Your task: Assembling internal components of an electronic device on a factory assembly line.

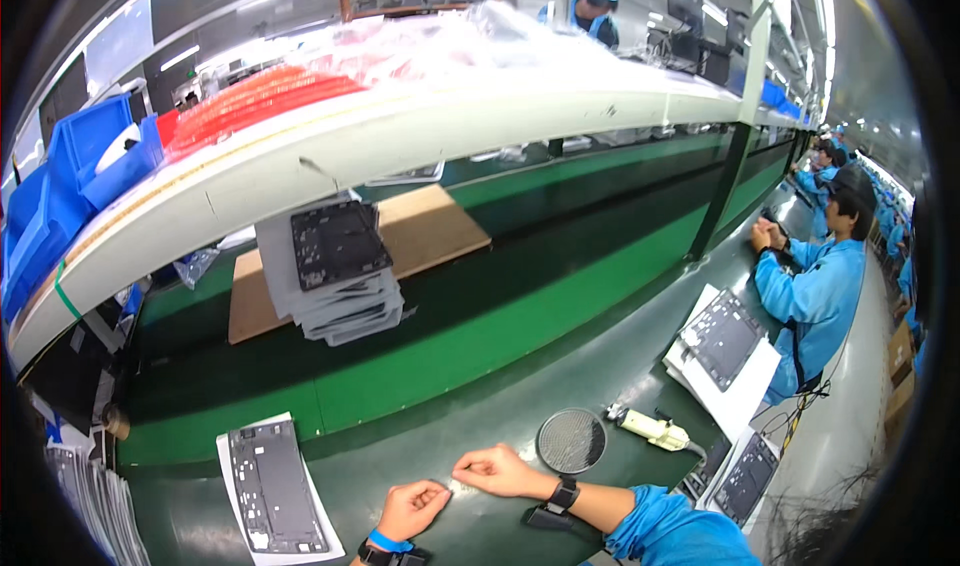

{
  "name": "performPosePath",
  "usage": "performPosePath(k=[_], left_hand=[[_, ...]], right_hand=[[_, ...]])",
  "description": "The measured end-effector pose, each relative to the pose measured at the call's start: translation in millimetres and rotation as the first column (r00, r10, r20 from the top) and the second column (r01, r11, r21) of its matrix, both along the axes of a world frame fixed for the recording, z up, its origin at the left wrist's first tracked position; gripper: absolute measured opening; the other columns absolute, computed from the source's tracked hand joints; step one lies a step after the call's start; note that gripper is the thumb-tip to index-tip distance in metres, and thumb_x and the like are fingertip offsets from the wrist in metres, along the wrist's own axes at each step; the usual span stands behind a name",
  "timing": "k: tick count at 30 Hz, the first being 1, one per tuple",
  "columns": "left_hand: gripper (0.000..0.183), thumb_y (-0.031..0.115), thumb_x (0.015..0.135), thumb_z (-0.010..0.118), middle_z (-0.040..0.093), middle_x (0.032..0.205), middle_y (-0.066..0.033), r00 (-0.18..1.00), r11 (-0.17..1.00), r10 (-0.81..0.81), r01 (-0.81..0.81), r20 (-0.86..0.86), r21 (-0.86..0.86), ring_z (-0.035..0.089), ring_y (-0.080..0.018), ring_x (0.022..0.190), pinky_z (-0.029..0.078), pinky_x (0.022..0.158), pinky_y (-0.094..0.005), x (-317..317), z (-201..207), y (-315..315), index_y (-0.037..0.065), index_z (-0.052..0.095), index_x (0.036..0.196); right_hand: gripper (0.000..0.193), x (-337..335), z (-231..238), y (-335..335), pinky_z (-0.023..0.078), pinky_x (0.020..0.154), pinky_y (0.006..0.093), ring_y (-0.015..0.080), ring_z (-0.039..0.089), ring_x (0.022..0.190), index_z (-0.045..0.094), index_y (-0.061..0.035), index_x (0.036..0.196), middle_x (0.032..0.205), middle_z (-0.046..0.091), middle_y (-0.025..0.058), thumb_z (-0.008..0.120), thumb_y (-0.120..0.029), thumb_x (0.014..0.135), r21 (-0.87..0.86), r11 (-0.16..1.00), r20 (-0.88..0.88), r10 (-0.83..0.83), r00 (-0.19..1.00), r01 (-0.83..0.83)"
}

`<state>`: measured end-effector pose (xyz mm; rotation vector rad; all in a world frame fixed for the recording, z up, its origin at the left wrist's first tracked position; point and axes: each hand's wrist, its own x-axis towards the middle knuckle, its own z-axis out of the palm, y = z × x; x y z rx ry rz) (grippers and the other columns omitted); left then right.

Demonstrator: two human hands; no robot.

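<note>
My left hand (412, 509) is closed, thumb and fingers pressed together, low over the dark green bench. Close to its right, my right hand (497, 470) is also in a pinch, the fingertips of the two hands nearly meeting. Whatever they hold, if anything, is too small to make out. Some tiny pale bits (461, 487) show between them. A flat black panel with small pale patches (278, 488) lies on white sheets to the left. Just beyond my right wrist sits a round dark dish (572, 440), with a cream-coloured electric screwdriver (652, 429) beside it.
More black panels (722, 338) (746, 478) lie on white sheets to the right, near a co-worker in blue (812, 291). Across the green belt (420, 361), a board (440, 228) carries stacked sheets and a panel (340, 243). A white shelf (500, 116) with blue bins (85, 166) crosses above.
</note>
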<state>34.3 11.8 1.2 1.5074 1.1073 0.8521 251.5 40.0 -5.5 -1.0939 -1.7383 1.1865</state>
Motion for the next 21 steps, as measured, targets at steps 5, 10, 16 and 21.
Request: performPosePath(k=[5,10,16,21], left_hand=[[0.010,0.010,0.086,0.074,0.059,0.062,0.0059,1.000,0.999,0.006,-0.005,-0.011,0.046,0.048,0.0006,0.056,0.041,0.051,-0.0178,0,6,5,0.000,0.071,0.085],[0.012,0.012,0.085,0.074,0.059,0.060,0.0035,0.999,0.997,0.024,-0.021,-0.031,0.071,0.048,-0.0003,0.054,0.041,0.051,-0.0191,-3,-3,14,0.001,0.071,0.084],[0.009,0.010,0.086,0.073,0.063,0.063,0.0030,0.999,0.990,-0.015,0.020,-0.039,0.140,0.050,0.0001,0.055,0.041,0.050,-0.0187,3,6,10,0.002,0.071,0.087],[0.010,0.011,0.085,0.074,0.064,0.066,0.0020,0.999,0.990,0.004,0.001,-0.035,0.140,0.051,-0.0011,0.054,0.041,0.049,-0.0195,7,4,6,0.003,0.071,0.089]], right_hand=[[0.018,1,10,7,0.033,0.047,0.0288,0.0084,0.039,0.046,0.070,-0.0095,0.090,0.049,0.046,-0.0007,0.068,-0.027,0.089,-0.034,0.999,0.045,-0.012,0.999,0.013],[0.017,-2,16,14,0.033,0.047,0.0293,0.0097,0.041,0.045,0.071,-0.0121,0.089,0.049,0.047,-0.0005,0.068,-0.029,0.089,-0.034,0.999,0.119,0.023,0.993,-0.019],[0.012,-10,13,3,0.034,0.044,0.0256,0.0069,0.044,0.043,0.073,-0.0118,0.088,0.049,0.051,0.0004,0.072,-0.023,0.086,0.091,0.995,0.238,0.010,0.971,-0.033],[0.009,-4,22,0,0.039,0.043,0.0286,0.0116,0.049,0.040,0.072,-0.0134,0.083,0.048,0.052,0.0008,0.072,-0.023,0.084,0.124,0.992,0.238,-0.054,0.970,0.025]])
